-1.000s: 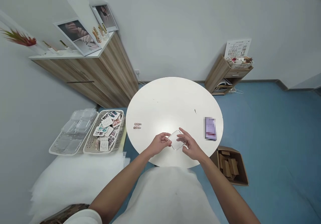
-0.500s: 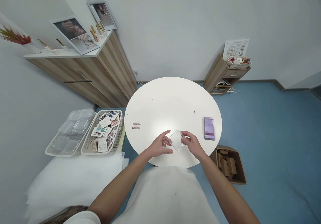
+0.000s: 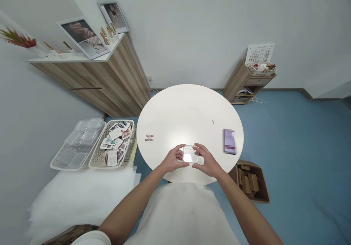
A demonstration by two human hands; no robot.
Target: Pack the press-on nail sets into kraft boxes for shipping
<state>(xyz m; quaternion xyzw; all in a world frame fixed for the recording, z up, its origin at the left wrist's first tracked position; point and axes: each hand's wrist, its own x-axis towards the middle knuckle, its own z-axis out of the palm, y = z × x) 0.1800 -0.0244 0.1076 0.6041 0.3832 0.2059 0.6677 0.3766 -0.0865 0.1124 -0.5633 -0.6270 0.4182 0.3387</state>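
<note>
A small clear plastic box (image 3: 190, 154) is held between my two hands over the near part of the round white table (image 3: 186, 109). My left hand (image 3: 177, 158) grips its left side, thumb at the near edge and fingers at the far edge. On the right side, my right hand (image 3: 204, 159) holds it in the same way. To the left on the table lies a card of reddish nail tips (image 3: 149, 138). A purple packet stack (image 3: 229, 141), partly pixelated, sits near the right edge.
Left of the table are a basket of nail cards (image 3: 93, 161) and a basket of clear boxes (image 3: 63, 169). A cardboard box (image 3: 263, 186) stands on the floor at right. A small dark object (image 3: 213, 122) lies on the table.
The clear box has turned from slanted to level and shifted slightly left. My left hand, which was apart beside it, now holds its left side, and my right hand's grip has widened.
</note>
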